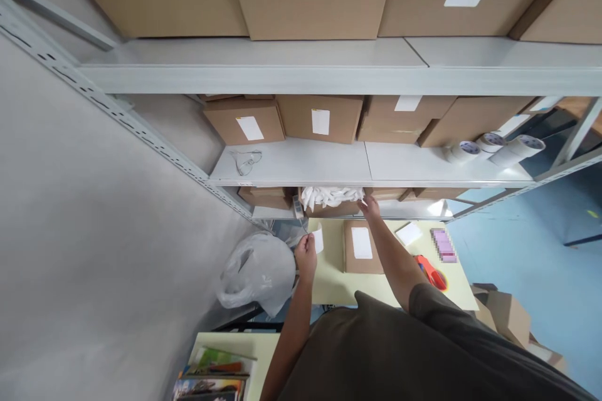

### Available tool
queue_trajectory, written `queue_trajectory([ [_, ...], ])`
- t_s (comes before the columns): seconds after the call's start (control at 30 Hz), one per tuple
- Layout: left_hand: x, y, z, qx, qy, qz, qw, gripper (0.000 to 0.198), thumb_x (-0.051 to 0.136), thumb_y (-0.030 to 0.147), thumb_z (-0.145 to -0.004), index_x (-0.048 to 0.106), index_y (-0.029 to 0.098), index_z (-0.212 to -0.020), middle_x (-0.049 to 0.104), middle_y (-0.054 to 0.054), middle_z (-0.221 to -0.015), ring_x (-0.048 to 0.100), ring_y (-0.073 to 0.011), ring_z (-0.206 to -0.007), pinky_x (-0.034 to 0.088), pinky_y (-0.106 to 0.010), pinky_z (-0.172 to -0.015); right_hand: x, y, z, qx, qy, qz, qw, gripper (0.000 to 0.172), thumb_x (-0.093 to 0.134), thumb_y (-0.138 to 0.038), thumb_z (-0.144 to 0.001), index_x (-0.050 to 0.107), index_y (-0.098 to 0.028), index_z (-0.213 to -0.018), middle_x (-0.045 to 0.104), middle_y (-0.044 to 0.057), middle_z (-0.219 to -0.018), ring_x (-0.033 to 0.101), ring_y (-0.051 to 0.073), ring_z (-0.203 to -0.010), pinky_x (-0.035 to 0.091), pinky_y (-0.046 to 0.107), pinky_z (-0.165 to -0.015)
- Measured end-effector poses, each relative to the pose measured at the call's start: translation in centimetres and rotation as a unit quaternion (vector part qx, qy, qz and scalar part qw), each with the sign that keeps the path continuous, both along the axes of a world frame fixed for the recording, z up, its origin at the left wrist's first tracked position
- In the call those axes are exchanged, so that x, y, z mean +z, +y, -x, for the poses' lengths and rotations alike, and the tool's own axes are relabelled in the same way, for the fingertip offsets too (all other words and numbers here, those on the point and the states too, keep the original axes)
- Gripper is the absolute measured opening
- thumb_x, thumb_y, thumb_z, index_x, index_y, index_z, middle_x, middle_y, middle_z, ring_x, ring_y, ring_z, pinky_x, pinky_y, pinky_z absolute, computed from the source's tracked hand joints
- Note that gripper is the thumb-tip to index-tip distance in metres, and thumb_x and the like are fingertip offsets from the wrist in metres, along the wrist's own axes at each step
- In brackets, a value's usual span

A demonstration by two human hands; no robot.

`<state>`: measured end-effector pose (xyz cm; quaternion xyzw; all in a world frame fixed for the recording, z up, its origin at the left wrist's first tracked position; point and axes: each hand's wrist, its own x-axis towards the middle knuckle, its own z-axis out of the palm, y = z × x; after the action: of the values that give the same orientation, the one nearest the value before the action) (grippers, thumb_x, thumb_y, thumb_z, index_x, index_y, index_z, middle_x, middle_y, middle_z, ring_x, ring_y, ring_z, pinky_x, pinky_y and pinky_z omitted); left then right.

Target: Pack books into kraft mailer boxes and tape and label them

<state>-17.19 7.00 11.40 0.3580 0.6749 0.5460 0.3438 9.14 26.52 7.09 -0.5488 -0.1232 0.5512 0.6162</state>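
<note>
My left hand [305, 255] is closed in a pinch on a small white paper slip [318, 240] above the left edge of the pale table [329, 288]. My right hand [369, 207] reaches to the right end of an open carton [329, 209] on the low shelf. Crumpled white pieces [332, 196] fill that carton. My right fingers are pressed together, and a bit of white shows at their tips; what they grip is too small to name. Between my arms a closed cardboard box [348, 257] with a white label [362, 243] lies on the table.
An orange tape dispenser [430, 272], a white pad [409, 234] and a blurred purple item [443, 245] lie on the table's right. A grey plastic bag [258, 269] hangs at left. Tape rolls [517, 150] and a cable [245, 163] sit on the middle shelf [305, 163].
</note>
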Motion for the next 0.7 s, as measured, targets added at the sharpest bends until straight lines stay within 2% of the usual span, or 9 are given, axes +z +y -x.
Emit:
queue_trajectory([
  [0.13,1.0,0.9,-2.1,-0.053,-0.001,-0.005,0.999,0.053,0.061,0.069,-0.092,0.077,0.018,-0.090,0.070,-0.004,-0.073,0.064,-0.0200,-0.070,0.050,-0.028,-0.066,0.0,-6.4,-0.6,0.030,-0.003,0.010,1.000,0.031,0.077,-0.045,-0.077,0.059,-0.027,-0.094,0.072,0.001,-0.089,0.076,0.022,-0.087,0.061,0.034,-0.076],
  [0.27,1.8,1.6,-5.6,-0.167,0.084,-0.046,0.981,0.043,0.056,0.056,-0.100,0.079,0.020,-0.095,0.074,-0.008,-0.084,0.067,-0.0208,-0.077,0.054,-0.030,-0.076,1.6,-15.0,0.3,0.211,0.012,0.024,0.977,0.035,0.078,-0.055,-0.082,0.070,-0.022,-0.089,0.079,0.009,-0.093,0.077,0.025,-0.092,0.059,0.034,-0.078],
  [0.33,1.7,1.3,-7.6,-0.251,0.141,-0.073,0.955,0.037,0.057,0.049,-0.102,0.081,0.022,-0.097,0.075,-0.010,-0.092,0.069,-0.0216,-0.086,0.055,-0.032,-0.085,2.7,-18.4,0.4,0.255,0.029,0.013,0.966,0.042,0.076,-0.062,-0.085,0.074,-0.021,-0.092,0.080,0.011,-0.099,0.077,0.028,-0.100,0.059,0.036,-0.082],
  [0.4,1.1,0.4,-9.4,-0.321,0.193,-0.095,0.922,0.031,0.060,0.045,-0.102,0.083,0.024,-0.098,0.076,-0.012,-0.101,0.070,-0.0239,-0.098,0.055,-0.035,-0.096,3.5,-20.6,0.1,0.245,0.033,0.004,0.969,0.044,0.078,-0.064,-0.084,0.076,-0.021,-0.093,0.081,0.011,-0.100,0.076,0.028,-0.102,0.059,0.037,-0.085],
  [0.5,-0.2,-1.4,-11.4,-0.380,0.235,-0.104,0.888,0.028,0.064,0.045,-0.100,0.084,0.025,-0.104,0.075,-0.014,-0.117,0.067,-0.0278,-0.115,0.051,-0.040,-0.108,3.8,-22.2,-1.4,0.164,0.007,0.012,0.986,0.039,0.091,-0.053,-0.072,0.074,-0.021,-0.086,0.079,0.005,-0.089,0.074,0.022,-0.089,0.058,0.033,-0.083],
  [0.53,-0.8,-2.0,-11.9,-0.376,0.235,-0.095,0.891,0.030,0.065,0.046,-0.100,0.084,0.025,-0.107,0.074,-0.014,-0.121,0.066,-0.0284,-0.117,0.051,-0.041,-0.110,3.6,-22.5,-2.0,0.134,0.003,0.022,0.991,0.038,0.094,-0.049,-0.068,0.073,-0.021,-0.082,0.078,0.004,-0.085,0.073,0.020,-0.085,0.058,0.031,-0.081],
  [0.6,-1.9,-2.6,-12.5,-0.323,0.213,-0.046,0.921,0.034,0.066,0.047,-0.098,0.081,0.023,-0.115,0.074,-0.014,-0.123,0.066,-0.0279,-0.118,0.052,-0.040,-0.107,3.0,-23.0,-2.9,0.094,0.015,0.048,0.994,0.039,0.096,-0.045,-0.062,0.069,-0.022,-0.077,0.075,0.002,-0.078,0.072,0.018,-0.078,0.057,0.029,-0.076],
  [0.67,-2.9,-2.7,-12.8,-0.267,0.150,0.037,0.951,0.036,0.067,0.049,-0.096,0.080,0.020,-0.113,0.077,-0.013,-0.113,0.070,-0.0258,-0.106,0.055,-0.037,-0.097,2.3,-23.7,-3.2,0.085,0.044,0.067,0.993,0.040,0.097,-0.044,-0.060,0.067,-0.022,-0.075,0.074,0.002,-0.076,0.072,0.018,-0.076,0.057,0.029,-0.074],
  [0.7,-3.4,-2.6,-12.9,-0.262,0.108,0.076,0.956,0.037,0.068,0.051,-0.094,0.080,0.019,-0.106,0.078,-0.012,-0.104,0.072,-0.0244,-0.097,0.056,-0.035,-0.089,1.9,-24.2,-3.2,0.086,0.059,0.073,0.992,0.041,0.098,-0.044,-0.059,0.067,-0.022,-0.075,0.075,0.002,-0.077,0.072,0.019,-0.076,0.057,0.030,-0.073],
])
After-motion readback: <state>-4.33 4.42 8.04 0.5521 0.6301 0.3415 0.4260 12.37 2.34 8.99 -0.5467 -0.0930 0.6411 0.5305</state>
